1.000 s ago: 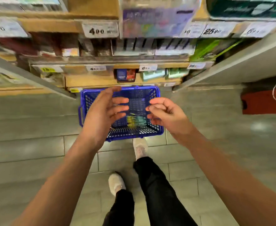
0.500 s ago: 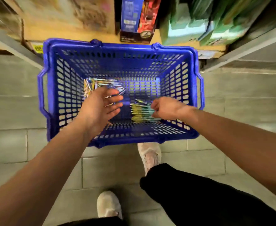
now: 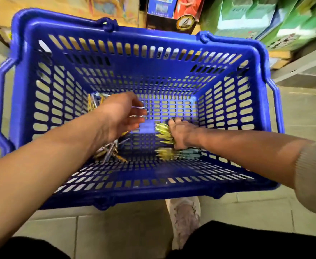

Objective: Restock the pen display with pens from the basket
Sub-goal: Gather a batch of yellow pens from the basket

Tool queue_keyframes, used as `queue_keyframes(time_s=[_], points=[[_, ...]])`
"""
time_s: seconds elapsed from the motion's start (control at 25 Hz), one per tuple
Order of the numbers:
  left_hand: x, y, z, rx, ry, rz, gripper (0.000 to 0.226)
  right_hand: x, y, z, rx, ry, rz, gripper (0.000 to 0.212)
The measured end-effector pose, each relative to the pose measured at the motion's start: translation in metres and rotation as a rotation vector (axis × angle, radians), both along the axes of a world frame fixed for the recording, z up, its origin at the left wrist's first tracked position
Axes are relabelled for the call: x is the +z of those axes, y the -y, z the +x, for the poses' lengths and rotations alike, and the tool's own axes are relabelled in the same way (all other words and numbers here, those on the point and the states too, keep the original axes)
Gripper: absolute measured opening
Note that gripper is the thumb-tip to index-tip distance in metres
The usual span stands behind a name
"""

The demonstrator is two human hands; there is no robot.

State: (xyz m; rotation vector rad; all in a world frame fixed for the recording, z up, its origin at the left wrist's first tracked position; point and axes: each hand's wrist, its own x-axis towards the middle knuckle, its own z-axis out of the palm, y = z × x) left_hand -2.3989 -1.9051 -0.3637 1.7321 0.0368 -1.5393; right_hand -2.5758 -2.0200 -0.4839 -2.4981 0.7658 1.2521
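Two pen bundles (image 3: 172,155), yellow ends leftward

I view the tiled floor (image 3: 127,232) from above. The blue basket (image 3: 153,75) stands on it, enclosing the right hand (image 3: 179,136), which grips a bundle of pens (image 3: 162,131). A pale shoe (image 3: 186,219) rests on the tiles nearer the camera than that grip, just outside the basket's near wall.
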Motion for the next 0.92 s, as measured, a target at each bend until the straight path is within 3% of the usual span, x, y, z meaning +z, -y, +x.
queue_keyframes(time_s=[0.16, 0.28, 0.36, 0.52, 0.64, 0.76, 0.84, 0.92], points=[[-0.010, -0.013, 0.005, -0.052, 0.055, 0.015, 0.021, 0.003, 0.003, -0.005, -0.010, 0.078, -0.019, 0.074], [-0.019, -0.020, 0.006, -0.072, 0.053, 0.043, 0.019, 0.011, 0.010, 0.002, 0.025, 0.021, 0.013, 0.051], [-0.024, -0.016, 0.007, -0.083, 0.060, 0.043, 0.020, 0.015, 0.019, 0.005, 0.043, -0.032, 0.052, 0.051], [-0.034, -0.010, 0.004, -0.114, 0.070, 0.042, 0.020, 0.022, 0.028, 0.004, -0.064, -0.027, 0.112, 0.054], [-0.041, -0.013, 0.000, -0.144, 0.068, 0.083, 0.024, 0.034, 0.040, 0.010, -0.126, -0.016, 0.110, 0.035], [-0.043, -0.010, -0.002, -0.083, 0.013, 0.043, 0.023, 0.050, 0.041, 0.022, -0.328, 0.165, 0.205, 0.021], [-0.040, -0.003, -0.007, -0.035, -0.059, -0.049, 0.022, 0.065, 0.026, 0.034, -0.609, 0.365, 0.443, 0.014], [-0.036, 0.003, -0.015, -0.022, -0.124, -0.137, 0.029, 0.078, -0.001, 0.052, -0.716, 0.502, 0.591, 0.004]])
